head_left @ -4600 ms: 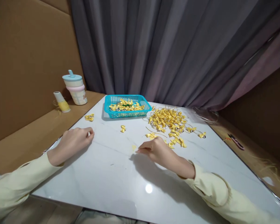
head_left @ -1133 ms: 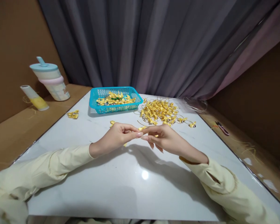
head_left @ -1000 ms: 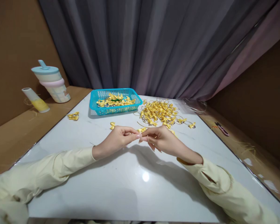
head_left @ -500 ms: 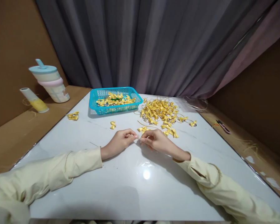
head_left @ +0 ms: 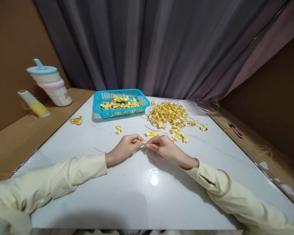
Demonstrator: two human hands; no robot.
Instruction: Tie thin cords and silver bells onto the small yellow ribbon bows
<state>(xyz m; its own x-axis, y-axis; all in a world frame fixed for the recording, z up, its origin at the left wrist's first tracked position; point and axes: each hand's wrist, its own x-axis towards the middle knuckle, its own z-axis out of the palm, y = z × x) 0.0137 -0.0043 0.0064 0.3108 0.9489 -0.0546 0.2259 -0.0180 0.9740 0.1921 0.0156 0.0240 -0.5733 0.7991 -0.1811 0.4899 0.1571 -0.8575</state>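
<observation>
My left hand is closed in a pinch over the middle of the white table. Its fingertips meet those of my right hand, which is pinched as well. Whatever sits between the fingertips is too small or hidden to name. Just beyond the right hand lie a yellow ribbon bow and a thin loose cord. A single yellow bow rests beyond my left hand. Farther back spreads a heap of yellow bows with small silver bells and cord loops.
A blue plastic basket of yellow bows stands at the back. On the left are a small bow bundle, a spool of yellow thread and a lidded cup. Snips lie right, near cord scraps. A curtain hangs behind.
The fingertips of both hands have come together from a small gap. The whole view has shifted slightly; the bows and basket stay in place.
</observation>
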